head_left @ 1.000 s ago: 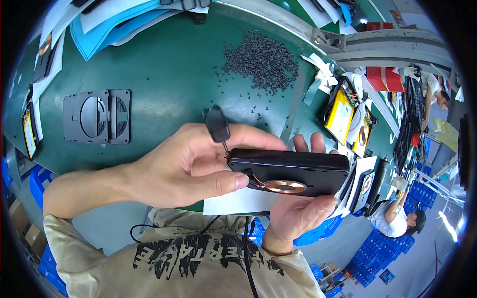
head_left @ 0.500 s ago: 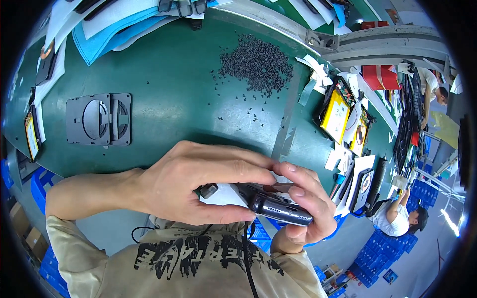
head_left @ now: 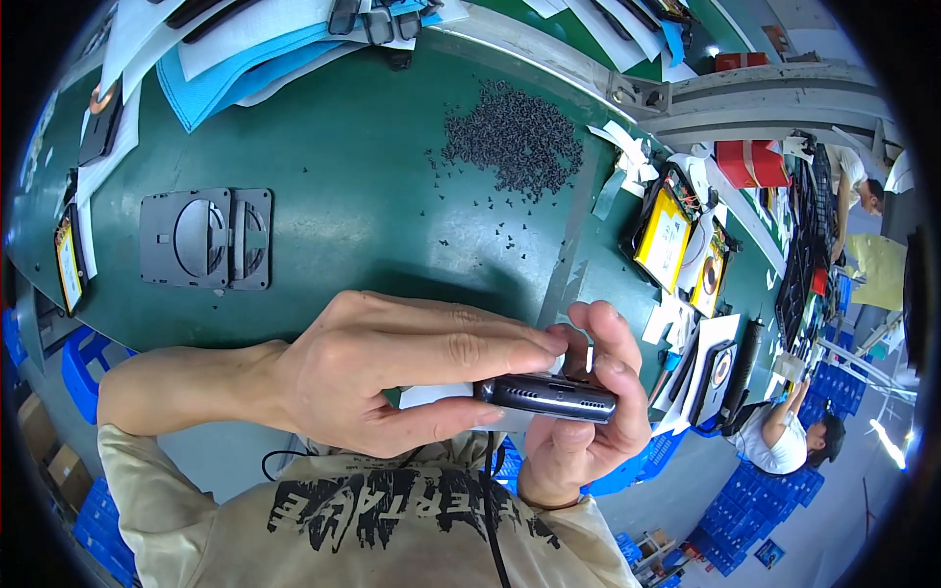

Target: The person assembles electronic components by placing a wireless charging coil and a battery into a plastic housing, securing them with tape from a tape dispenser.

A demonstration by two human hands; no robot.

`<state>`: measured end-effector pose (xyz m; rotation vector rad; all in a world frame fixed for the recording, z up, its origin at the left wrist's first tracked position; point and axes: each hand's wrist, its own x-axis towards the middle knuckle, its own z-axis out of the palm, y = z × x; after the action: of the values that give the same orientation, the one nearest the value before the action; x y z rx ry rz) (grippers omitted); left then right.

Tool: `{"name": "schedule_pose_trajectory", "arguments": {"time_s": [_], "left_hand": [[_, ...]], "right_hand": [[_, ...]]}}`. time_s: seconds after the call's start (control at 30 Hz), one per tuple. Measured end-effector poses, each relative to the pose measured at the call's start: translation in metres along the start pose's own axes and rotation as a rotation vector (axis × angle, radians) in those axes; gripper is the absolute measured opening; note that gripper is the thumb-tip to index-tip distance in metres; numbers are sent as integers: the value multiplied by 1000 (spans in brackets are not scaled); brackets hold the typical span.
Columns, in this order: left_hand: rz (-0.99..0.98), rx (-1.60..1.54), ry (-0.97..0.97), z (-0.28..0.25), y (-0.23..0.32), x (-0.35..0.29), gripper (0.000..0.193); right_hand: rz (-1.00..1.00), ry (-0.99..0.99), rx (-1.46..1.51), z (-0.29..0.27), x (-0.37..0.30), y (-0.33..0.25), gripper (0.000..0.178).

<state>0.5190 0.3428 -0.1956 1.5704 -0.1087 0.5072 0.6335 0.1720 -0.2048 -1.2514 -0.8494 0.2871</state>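
Note:
A slim black electronic device (head_left: 547, 397) with rounded ends lies in my hands near the bench's front edge. Rows of small slots run along the side facing me. From the left, my left hand (head_left: 377, 367) closes over it, fingers along the far side and thumb at the near edge. My right hand (head_left: 586, 453) grips its right end, thumb below and fingers curled around and above. A white sheet (head_left: 431, 394) shows in the gap under my left palm; its extent is hidden. By my right fingertips is a small white bit (head_left: 589, 358) that I cannot make out.
A heap of small black screws (head_left: 515, 137) lies on the green bench (head_left: 333, 235), with loose ones around it. Flat black plastic covers (head_left: 157, 240) rest at left. Opened units with yellow batteries (head_left: 665, 238) stand at right, near a black screwdriver (head_left: 747, 358). Two people work farther right.
The device has turned more level, its slotted side now facing me squarely. My right fingers have lifted and spread at its far side. The dark piece under my left palm no longer shows.

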Motion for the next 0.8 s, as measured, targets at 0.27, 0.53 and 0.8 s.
{"name": "schedule_pose_trajectory", "arguments": {"time_s": [0.27, 0.53, 0.8], "left_hand": [[-14, 25, 27, -2, 5, -1, 43], [30, 98, 118, -1, -1, -3, 47], [-2, 120, 131, 0, 0, 1, 46]], "right_hand": [[28, 8, -32, 7, 4, -5, 43], [-28, 8, -60, 13, 5, -4, 29], [11, -62, -85, 4, 7, 3, 39]]}}
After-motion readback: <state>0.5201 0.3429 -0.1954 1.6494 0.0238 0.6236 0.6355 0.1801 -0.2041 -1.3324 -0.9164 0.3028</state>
